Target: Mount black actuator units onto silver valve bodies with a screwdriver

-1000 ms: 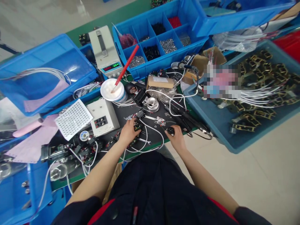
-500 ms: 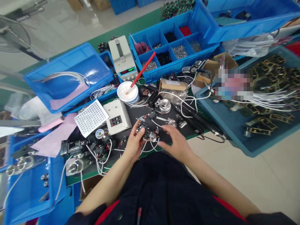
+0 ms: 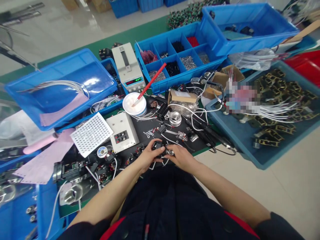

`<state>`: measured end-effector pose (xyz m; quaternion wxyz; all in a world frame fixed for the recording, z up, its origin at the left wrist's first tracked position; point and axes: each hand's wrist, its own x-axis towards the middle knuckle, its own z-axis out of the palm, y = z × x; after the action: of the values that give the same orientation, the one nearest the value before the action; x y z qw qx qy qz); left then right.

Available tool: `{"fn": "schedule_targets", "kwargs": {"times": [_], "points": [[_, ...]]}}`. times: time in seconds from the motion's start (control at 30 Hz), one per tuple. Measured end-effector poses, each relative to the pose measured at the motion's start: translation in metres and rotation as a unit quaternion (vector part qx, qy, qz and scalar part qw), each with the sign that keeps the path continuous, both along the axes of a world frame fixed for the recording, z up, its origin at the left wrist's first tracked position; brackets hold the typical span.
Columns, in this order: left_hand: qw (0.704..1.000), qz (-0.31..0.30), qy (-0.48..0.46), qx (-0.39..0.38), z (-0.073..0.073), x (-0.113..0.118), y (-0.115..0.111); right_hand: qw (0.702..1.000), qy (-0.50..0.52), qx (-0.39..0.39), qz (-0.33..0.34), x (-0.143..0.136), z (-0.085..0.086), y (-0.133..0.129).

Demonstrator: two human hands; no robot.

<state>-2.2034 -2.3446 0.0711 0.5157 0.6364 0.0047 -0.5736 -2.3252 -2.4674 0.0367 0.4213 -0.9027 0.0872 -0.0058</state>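
Observation:
Close to the bench's front edge, a small black electronic assembly [image 3: 158, 145] with a round metal part [image 3: 170, 152] is between my two hands. My left hand [image 3: 150, 154] is closed around its left side, thumb on top. My right hand [image 3: 180, 156] is closed on its right end, by the metal part. The fingers cover much of the assembly, and white wires hang below it. Just beyond lie a black part with a white wire [image 3: 162, 128], small metal rings [image 3: 182, 135] and a clear coil of wire [image 3: 175, 119] on the black mat [image 3: 143, 125].
A white tub [image 3: 135, 105] with a red-handled brush [image 3: 152, 81] stands behind a beige switch box [image 3: 122, 131]. A power supply [image 3: 128, 66] and a divided blue bin [image 3: 162, 80] line the back. At right, a grey-blue tray [image 3: 240, 143] holds brass-coloured parts; a soldering iron [image 3: 200, 81] rests nearby.
My right hand has moved in from the right and closed on the assembly; before, it was open beside it. My left hand keeps its hold. The camera view has shifted slightly.

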Motion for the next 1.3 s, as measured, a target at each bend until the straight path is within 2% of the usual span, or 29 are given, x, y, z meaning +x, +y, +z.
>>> {"fn": "schedule_targets", "kwargs": {"times": [0.07,0.2,0.3,0.4,0.47,0.53,0.6,0.67,0.7,0.77,0.83,0.9,0.97,1.07,1.17,1.3], "points": [[0.999,0.008,-0.032,0.016,-0.005,0.016,-0.002,0.999,0.019,-0.014,-0.026,-0.004,-0.010,-0.016],[0.987,0.029,-0.139,0.078,-0.014,0.056,0.007,0.986,0.084,-0.062,-0.128,-0.021,-0.027,-0.056],[0.976,-0.049,-0.194,0.090,-0.030,0.074,0.003,0.980,0.126,-0.078,-0.130,-0.014,-0.040,-0.069],[0.946,-0.129,-0.272,0.120,-0.048,0.078,-0.006,0.977,0.160,-0.099,-0.099,0.009,-0.051,-0.063],[0.918,-0.156,-0.336,0.139,-0.053,0.075,-0.009,0.973,0.173,-0.123,-0.091,0.022,-0.055,-0.055],[0.891,-0.161,-0.399,0.142,-0.052,0.064,-0.011,0.969,0.178,-0.144,-0.093,0.030,-0.056,-0.047],[0.856,-0.191,-0.465,0.120,-0.047,0.046,-0.012,0.966,0.180,-0.157,-0.097,0.032,-0.056,-0.044],[0.830,-0.258,-0.487,0.082,-0.045,0.021,-0.015,0.966,0.179,-0.159,-0.103,0.031,-0.056,-0.044],[0.828,-0.290,-0.476,0.067,-0.046,0.009,-0.016,0.966,0.177,-0.156,-0.107,0.029,-0.055,-0.045],[0.842,-0.309,-0.439,0.056,-0.052,-0.010,-0.019,0.967,0.171,-0.143,-0.119,0.023,-0.056,-0.048],[0.864,-0.287,-0.410,0.057,-0.059,-0.017,-0.017,0.971,0.158,-0.123,-0.132,0.017,-0.060,-0.050],[0.891,-0.246,-0.378,0.046,-0.060,-0.013,-0.009,0.975,0.136,-0.103,-0.141,0.014,-0.065,-0.049],[0.921,-0.182,-0.342,0.033,-0.055,-0.005,0.004,0.979,0.112,-0.089,-0.147,0.013,-0.072,-0.046],[0.964,-0.053,-0.260,0.030,-0.043,0.001,0.020,0.984,0.076,-0.072,-0.143,0.017,-0.074,-0.040],[0.986,0.064,-0.151,0.027,-0.038,-0.008,0.023,0.989,0.040,-0.053,-0.133,0.015,-0.058,-0.032],[0.986,0.160,-0.045,0.010,-0.038,-0.026,0.017,0.997,0.037,-0.008,-0.063,0.000,-0.022,-0.006]]}}
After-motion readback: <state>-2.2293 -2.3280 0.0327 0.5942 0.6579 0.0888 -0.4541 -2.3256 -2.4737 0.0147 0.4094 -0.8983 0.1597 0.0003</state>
